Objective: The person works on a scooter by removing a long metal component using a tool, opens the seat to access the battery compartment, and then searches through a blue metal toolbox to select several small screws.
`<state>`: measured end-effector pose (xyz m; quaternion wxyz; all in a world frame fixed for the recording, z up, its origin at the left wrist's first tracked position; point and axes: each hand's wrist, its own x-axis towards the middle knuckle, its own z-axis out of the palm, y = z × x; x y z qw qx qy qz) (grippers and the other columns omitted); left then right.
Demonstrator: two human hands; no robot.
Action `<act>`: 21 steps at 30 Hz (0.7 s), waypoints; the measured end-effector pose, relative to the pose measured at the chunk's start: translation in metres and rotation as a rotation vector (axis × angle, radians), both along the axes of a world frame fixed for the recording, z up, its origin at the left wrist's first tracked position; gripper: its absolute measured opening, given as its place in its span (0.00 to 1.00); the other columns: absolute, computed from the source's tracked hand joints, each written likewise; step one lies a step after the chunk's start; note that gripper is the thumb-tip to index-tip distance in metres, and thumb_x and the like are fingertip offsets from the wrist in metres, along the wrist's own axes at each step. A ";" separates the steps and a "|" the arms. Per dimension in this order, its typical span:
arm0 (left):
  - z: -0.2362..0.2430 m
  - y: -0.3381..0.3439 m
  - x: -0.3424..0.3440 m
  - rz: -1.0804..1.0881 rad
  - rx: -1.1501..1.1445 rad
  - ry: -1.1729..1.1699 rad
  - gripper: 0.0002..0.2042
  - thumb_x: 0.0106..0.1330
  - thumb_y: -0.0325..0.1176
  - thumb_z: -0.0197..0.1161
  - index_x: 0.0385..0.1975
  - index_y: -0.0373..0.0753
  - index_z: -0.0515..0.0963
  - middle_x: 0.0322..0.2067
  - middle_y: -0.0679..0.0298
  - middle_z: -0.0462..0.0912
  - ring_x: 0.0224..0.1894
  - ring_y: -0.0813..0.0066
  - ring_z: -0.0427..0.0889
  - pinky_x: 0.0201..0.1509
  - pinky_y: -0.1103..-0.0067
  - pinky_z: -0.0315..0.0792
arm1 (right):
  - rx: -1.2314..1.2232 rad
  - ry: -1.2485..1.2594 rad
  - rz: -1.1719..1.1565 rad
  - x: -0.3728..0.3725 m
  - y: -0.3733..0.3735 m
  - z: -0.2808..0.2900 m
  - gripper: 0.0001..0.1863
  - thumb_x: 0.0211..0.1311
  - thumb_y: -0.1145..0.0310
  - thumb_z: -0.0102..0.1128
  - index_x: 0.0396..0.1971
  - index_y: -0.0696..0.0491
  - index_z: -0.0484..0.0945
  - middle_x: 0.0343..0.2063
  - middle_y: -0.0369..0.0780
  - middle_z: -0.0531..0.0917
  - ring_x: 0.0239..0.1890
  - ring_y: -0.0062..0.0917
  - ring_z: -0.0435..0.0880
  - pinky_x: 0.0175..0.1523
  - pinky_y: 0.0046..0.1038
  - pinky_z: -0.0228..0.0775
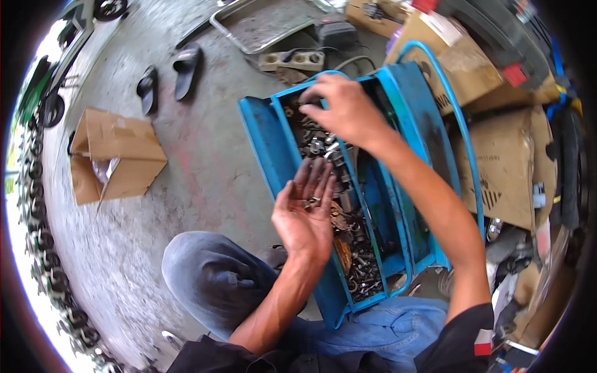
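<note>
A long blue metal toolbox [261, 133] lies open in front of me, its trays full of loose bolts, nuts and sockets [364, 273]. My left hand [305, 217] is held palm up over the middle of the tray, fingers stretched and slightly cupped. Small metal fasteners [313, 201] rest on its palm; their exact kind is too small to make out. Over the tray's far end hangs my right hand [345, 105], thumb and forefinger bent toward each other. Motion smears its fingertips, and whether anything is between them I cannot make out.
A blue tubular handle [463, 118] arches along the toolbox's right side. Cardboard boxes [497, 168] crowd the right. Beyond the toolbox are a power strip [292, 60] and a metal tray [214, 22]. Black slippers [186, 71] and an open carton [127, 168] stand on the concrete floor at left.
</note>
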<state>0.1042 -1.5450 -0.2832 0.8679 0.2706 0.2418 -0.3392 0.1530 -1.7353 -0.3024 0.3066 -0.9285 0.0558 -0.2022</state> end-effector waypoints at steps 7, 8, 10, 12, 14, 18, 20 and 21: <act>0.001 -0.004 -0.004 0.062 -0.044 0.115 0.20 0.75 0.38 0.40 0.51 0.28 0.73 0.49 0.49 0.80 0.53 0.57 0.80 0.62 0.66 0.73 | 0.392 0.400 0.485 -0.050 0.019 0.088 0.12 0.53 0.72 0.70 0.39 0.57 0.84 0.35 0.40 0.80 0.42 0.28 0.80 0.51 0.29 0.70; 0.002 -0.005 -0.007 0.065 -0.047 0.084 0.18 0.74 0.38 0.42 0.47 0.29 0.74 0.47 0.49 0.81 0.52 0.56 0.80 0.62 0.66 0.73 | 0.344 0.396 0.514 -0.051 0.016 0.091 0.12 0.56 0.71 0.67 0.40 0.56 0.84 0.38 0.41 0.79 0.44 0.29 0.79 0.52 0.30 0.70; -0.001 -0.003 -0.010 0.063 -0.016 0.046 0.17 0.73 0.38 0.45 0.42 0.30 0.76 0.44 0.48 0.82 0.51 0.54 0.81 0.61 0.66 0.74 | 0.346 0.406 0.342 -0.047 0.009 0.082 0.11 0.58 0.71 0.65 0.41 0.56 0.84 0.39 0.41 0.80 0.44 0.31 0.80 0.51 0.30 0.71; 0.001 -0.003 -0.009 0.066 0.016 0.049 0.17 0.73 0.38 0.45 0.42 0.30 0.76 0.44 0.47 0.82 0.51 0.53 0.81 0.60 0.66 0.74 | 0.345 0.410 0.167 -0.040 -0.001 0.064 0.11 0.59 0.71 0.63 0.41 0.56 0.84 0.40 0.41 0.81 0.44 0.33 0.81 0.51 0.30 0.72; 0.003 -0.004 -0.009 0.062 0.045 0.050 0.17 0.73 0.38 0.45 0.42 0.29 0.76 0.44 0.47 0.82 0.51 0.52 0.80 0.60 0.67 0.74 | -0.168 0.320 0.022 -0.036 -0.009 0.034 0.15 0.63 0.66 0.60 0.47 0.55 0.82 0.51 0.45 0.79 0.54 0.38 0.77 0.57 0.37 0.69; 0.000 -0.003 -0.006 0.071 0.031 0.042 0.17 0.73 0.37 0.45 0.42 0.28 0.75 0.43 0.46 0.82 0.51 0.52 0.81 0.59 0.66 0.74 | -0.415 0.393 -0.142 -0.026 0.032 -0.020 0.24 0.66 0.55 0.55 0.57 0.52 0.76 0.66 0.54 0.62 0.69 0.45 0.59 0.63 0.55 0.55; 0.003 -0.003 -0.005 0.069 0.021 0.028 0.17 0.73 0.37 0.45 0.43 0.28 0.75 0.43 0.46 0.82 0.51 0.52 0.81 0.59 0.66 0.74 | -0.414 0.469 -0.235 -0.014 0.042 -0.042 0.26 0.68 0.51 0.52 0.62 0.48 0.72 0.68 0.57 0.56 0.72 0.49 0.52 0.64 0.59 0.52; 0.003 -0.002 -0.005 0.062 0.030 0.023 0.17 0.73 0.37 0.45 0.43 0.28 0.75 0.43 0.46 0.82 0.51 0.52 0.81 0.60 0.66 0.74 | -0.413 0.469 -0.234 -0.015 0.043 -0.045 0.26 0.68 0.51 0.52 0.62 0.48 0.72 0.68 0.57 0.56 0.72 0.49 0.52 0.64 0.59 0.52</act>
